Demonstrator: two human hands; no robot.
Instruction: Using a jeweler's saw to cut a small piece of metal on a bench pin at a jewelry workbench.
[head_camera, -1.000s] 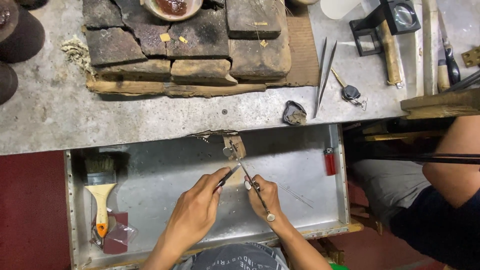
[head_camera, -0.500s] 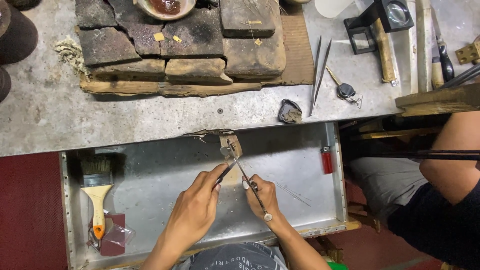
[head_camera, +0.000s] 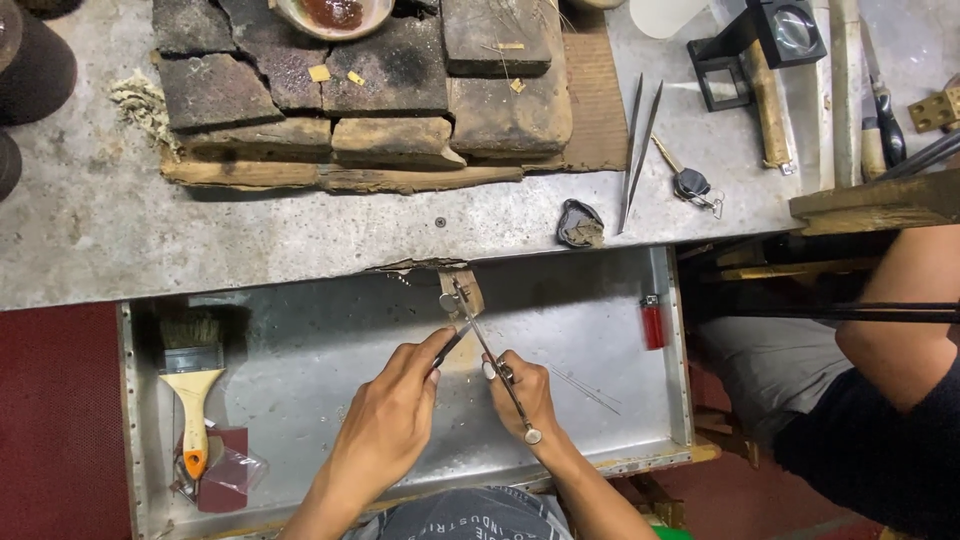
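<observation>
We work over the open metal drawer (head_camera: 300, 350) that hangs under the front edge of the worktop (head_camera: 200, 250). Our left hand (head_camera: 390, 415) is clenched around a thin dark tool (head_camera: 448, 348), its tip pointing up toward the small wooden peg (head_camera: 462, 292) that juts from the worktop's front edge. Our right hand (head_camera: 525, 395) grasps a slim metal tool (head_camera: 495, 365) that runs slantwise from the peg down past our wrist and ends in a small round knob. The two tools cross just below the peg, above the middle of the drawer; whether a small piece sits between them we cannot tell.

In the drawer's left end lies a brush (head_camera: 192, 385) with a pale wooden handle, and beside its handle end a dark red packet (head_camera: 228, 472). A red lighter (head_camera: 652, 322) lies near the drawer's right wall.

On the worktop, toward the far edge, sit charred blocks (head_camera: 400, 85) on a wooden board. To their right lie two long thin tweezers (head_camera: 637, 150), a key (head_camera: 688, 182) and a small dark lump (head_camera: 580, 224) near the front edge. Another person's arm (head_camera: 900, 320) shows at the right.
</observation>
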